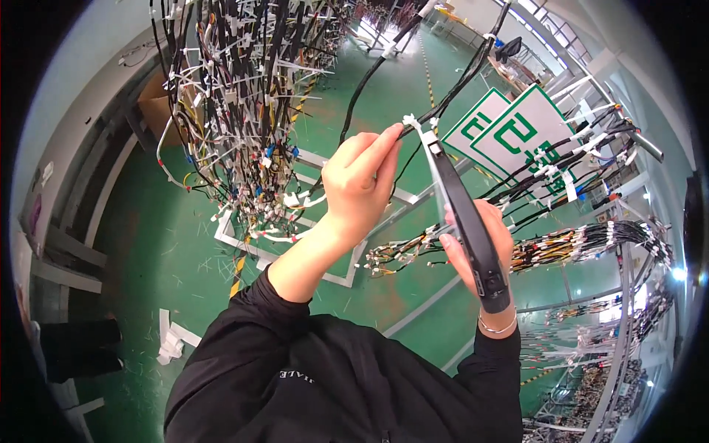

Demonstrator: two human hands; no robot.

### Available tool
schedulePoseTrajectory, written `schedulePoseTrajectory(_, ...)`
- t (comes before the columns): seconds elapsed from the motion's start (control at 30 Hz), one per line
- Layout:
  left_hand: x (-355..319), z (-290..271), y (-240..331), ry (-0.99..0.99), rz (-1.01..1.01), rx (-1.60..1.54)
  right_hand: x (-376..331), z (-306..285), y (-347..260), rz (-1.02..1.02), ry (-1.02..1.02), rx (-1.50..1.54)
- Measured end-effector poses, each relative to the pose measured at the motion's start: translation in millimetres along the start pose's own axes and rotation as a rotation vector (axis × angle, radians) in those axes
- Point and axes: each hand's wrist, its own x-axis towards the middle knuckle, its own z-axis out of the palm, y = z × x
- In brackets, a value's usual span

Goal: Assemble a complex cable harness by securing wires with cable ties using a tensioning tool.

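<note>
My left hand is closed, its fingertips pinching a black wire harness that slants down from the upper right. Right beside those fingertips, a white cable tie sits around the harness. A long black cable tie gun is gripped in my right hand, its nose angled up against the tie. Part of my right hand lies hidden behind the tool's body. Past my left hand, another black harness with white ties hangs down.
Many harnesses with white ties hang densely at the left. White-and-green signs stand beyond the tool. More harness bundles lie across the right, near a metal rail. A grey frame base stands on the green floor.
</note>
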Motion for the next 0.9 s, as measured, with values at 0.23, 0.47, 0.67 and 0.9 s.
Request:
schedulePoseTrajectory(0.23,1,1,-1,0.062,0.174,0.136,8,-1,-1,-0.027,-0.035,-0.106)
schedulePoseTrajectory(0.47,2,1,-1,0.075,0.164,0.106,11,3,0,-0.123,0.086,-0.127)
schedulePoseTrajectory(0.67,4,1,7,0.038,0.231,0.093,-8,13,6,-0.166,0.171,-0.107)
schedulePoseTrajectory(0.9,9,6,2,0.065,0.332,0.216,13,-7,0,-0.148,0.081,-0.039)
